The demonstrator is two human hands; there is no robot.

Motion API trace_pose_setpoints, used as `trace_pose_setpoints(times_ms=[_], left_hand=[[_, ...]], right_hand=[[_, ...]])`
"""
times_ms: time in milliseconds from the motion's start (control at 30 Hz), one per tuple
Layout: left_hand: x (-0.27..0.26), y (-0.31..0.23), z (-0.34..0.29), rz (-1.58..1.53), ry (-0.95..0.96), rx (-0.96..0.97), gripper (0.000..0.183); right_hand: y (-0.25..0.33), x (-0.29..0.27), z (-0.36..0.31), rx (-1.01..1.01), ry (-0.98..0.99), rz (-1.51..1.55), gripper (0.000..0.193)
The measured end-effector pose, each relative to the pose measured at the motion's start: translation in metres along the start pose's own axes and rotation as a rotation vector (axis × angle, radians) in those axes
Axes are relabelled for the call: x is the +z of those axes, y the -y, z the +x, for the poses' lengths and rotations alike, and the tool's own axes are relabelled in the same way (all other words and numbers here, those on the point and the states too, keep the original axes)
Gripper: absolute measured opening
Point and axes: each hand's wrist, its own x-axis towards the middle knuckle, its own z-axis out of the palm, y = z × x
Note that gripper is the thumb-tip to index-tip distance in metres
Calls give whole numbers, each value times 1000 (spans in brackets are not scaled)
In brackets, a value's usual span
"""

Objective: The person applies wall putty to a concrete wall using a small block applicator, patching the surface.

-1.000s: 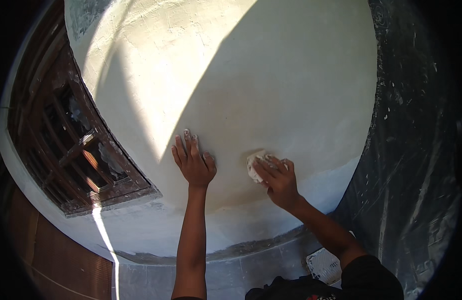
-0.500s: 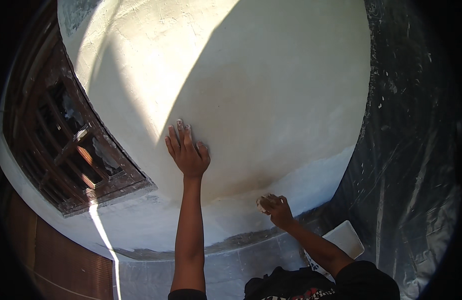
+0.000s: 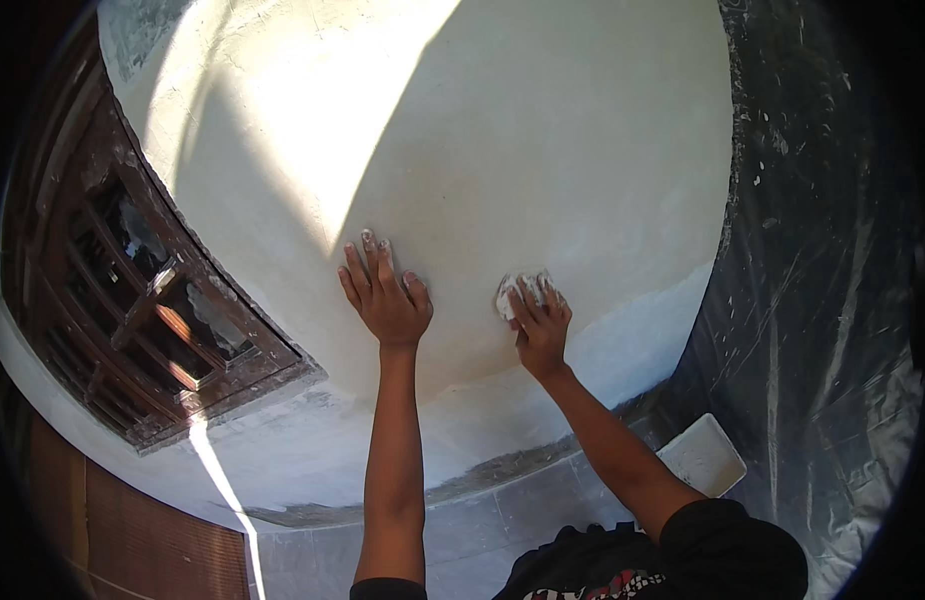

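Before me rises a pale plastered wall (image 3: 542,190), with brownish, damp-looking patches around my hands. My left hand (image 3: 390,305) lies flat against it, fingers spread, just right of the lower tip of the sunlit area. To its right, my right hand (image 3: 544,330) presses a white-smeared, sponge-like pad (image 3: 507,298) to the wall, fingers bent over it. Part of the pad is hidden under the fingers. White residue coats the fingertips of both hands.
At left is a dark brown wooden window frame (image 3: 132,335) with panes. A white tub (image 3: 704,455) stands on the grey tiled floor (image 3: 527,505) at lower right. Dark plastic sheeting (image 3: 802,300) hangs along the right side. A ribbed brown panel (image 3: 162,535) fills the lower left.
My right hand has moved up from the lower part of the wall, and its pad now rests on the surface. My left hand stays on the wall; the view has shifted slightly.
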Motion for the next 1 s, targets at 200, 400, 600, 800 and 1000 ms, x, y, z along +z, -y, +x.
trace_pose_setpoints(times_ms=[200, 400, 600, 800, 1000], left_hand=[[-5, 4, -3, -21, 7, 2, 53], [-8, 3, -2, -50, 12, 10, 56], [-1, 0, -2, -85, 23, 9, 59], [-23, 2, 3, -173, 93, 17, 63], [-46, -60, -101, -584, 237, -148, 68]], right_hand=[[28, -24, -161, -8, 454, 129, 56], [2, -56, 43, 170, -255, 85, 59], [21, -5, 53, 186, -288, -123, 59], [121, 6, -179, 150, 579, 427, 42], [60, -70, -275, 715, 474, 417, 16]])
